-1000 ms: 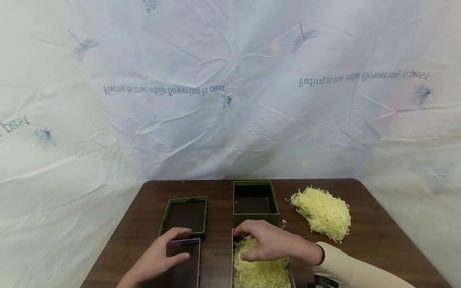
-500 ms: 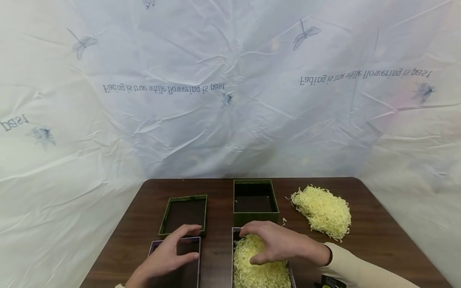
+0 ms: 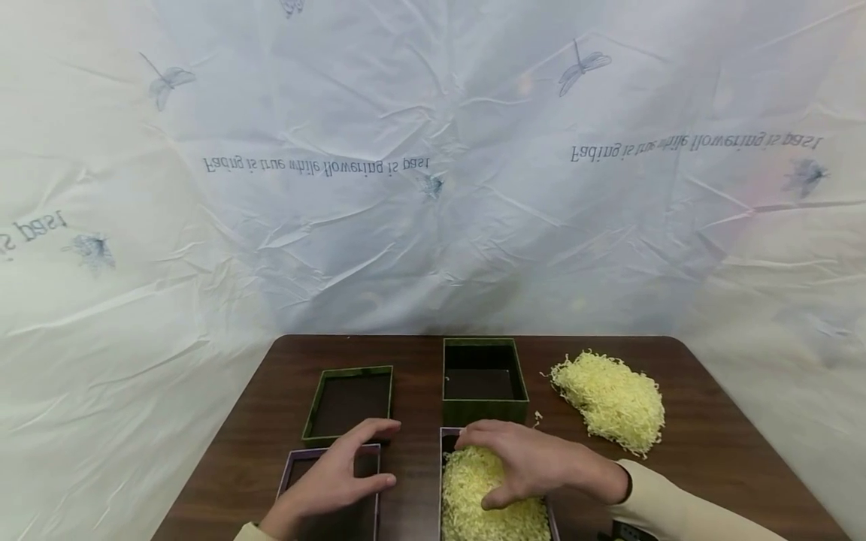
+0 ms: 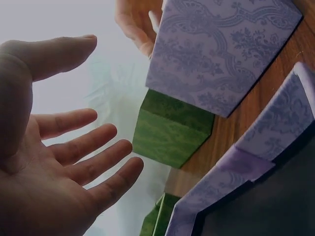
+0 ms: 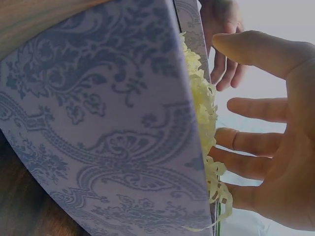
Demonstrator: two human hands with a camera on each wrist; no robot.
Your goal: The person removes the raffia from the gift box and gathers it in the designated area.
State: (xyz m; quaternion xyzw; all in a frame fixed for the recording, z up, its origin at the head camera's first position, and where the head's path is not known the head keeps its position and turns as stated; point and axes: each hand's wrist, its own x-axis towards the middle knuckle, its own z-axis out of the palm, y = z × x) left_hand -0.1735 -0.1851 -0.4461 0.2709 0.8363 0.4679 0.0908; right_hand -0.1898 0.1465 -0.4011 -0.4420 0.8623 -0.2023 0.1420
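Observation:
My left hand (image 3: 334,473) hovers above a shallow lavender box lid (image 3: 377,515), fingers and thumb spread with nothing between them. In the left wrist view that lid (image 4: 236,164) shows a floral pattern and a dark inside. My right hand (image 3: 534,462) is over a lavender patterned box (image 5: 108,118) heaped with pale yellow shredded paper (image 3: 483,500). Its fingers are relaxed and apart, near or touching the top of the shreds; contact cannot be made out. Some strands (image 5: 216,182) hang over the box's edge.
Behind the filled box stands a deep green box (image 3: 483,412) with a dark inside. A shallow green lid (image 3: 355,370) lies to its left. A loose pile of yellow shredded paper (image 3: 612,402) is at right on the brown table (image 3: 717,466). A printed white sheet (image 3: 433,248) hangs behind.
My left hand has shifted right across the lavender lid, toward the filled box. The right hand has moved slightly right and nearer to me over the shreds. The boxes stay put.

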